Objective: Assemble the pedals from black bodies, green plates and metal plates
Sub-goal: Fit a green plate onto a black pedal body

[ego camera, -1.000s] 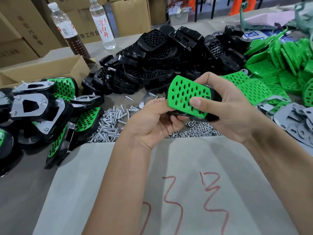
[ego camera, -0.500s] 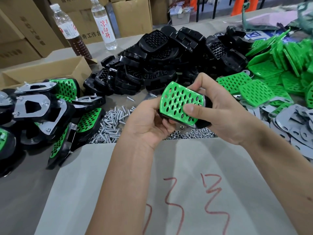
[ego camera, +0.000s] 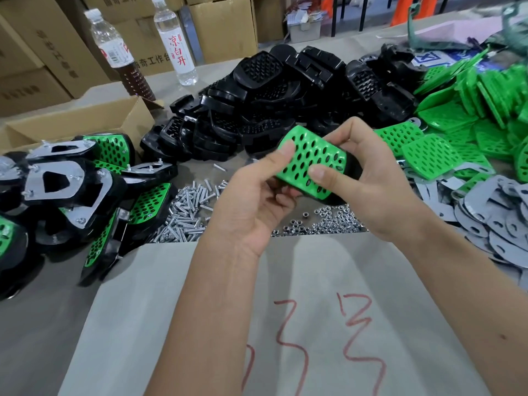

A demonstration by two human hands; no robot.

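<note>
I hold a pedal [ego camera: 307,164] above the table: a perforated green plate seated on a black body. My left hand [ego camera: 257,192] grips its left end, thumb on the green face. My right hand [ego camera: 368,181] grips the right end, thumb pressing the plate's lower edge. Loose black bodies [ego camera: 271,90] are heaped behind. Green plates [ego camera: 468,110] pile at the right. Grey metal plates [ego camera: 500,212] lie at the far right. Finished pedals [ego camera: 85,190] are stacked on the left.
Screws [ego camera: 188,207] and nuts [ego camera: 323,224] lie in heaps just beyond a grey sheet [ego camera: 285,324] with red marks. Two bottles [ego camera: 174,38] and cardboard boxes [ego camera: 77,121] stand at the back left.
The pedal has turned in my hands and tilted its green face more toward me. My left thumb has come up onto the plate's left end.
</note>
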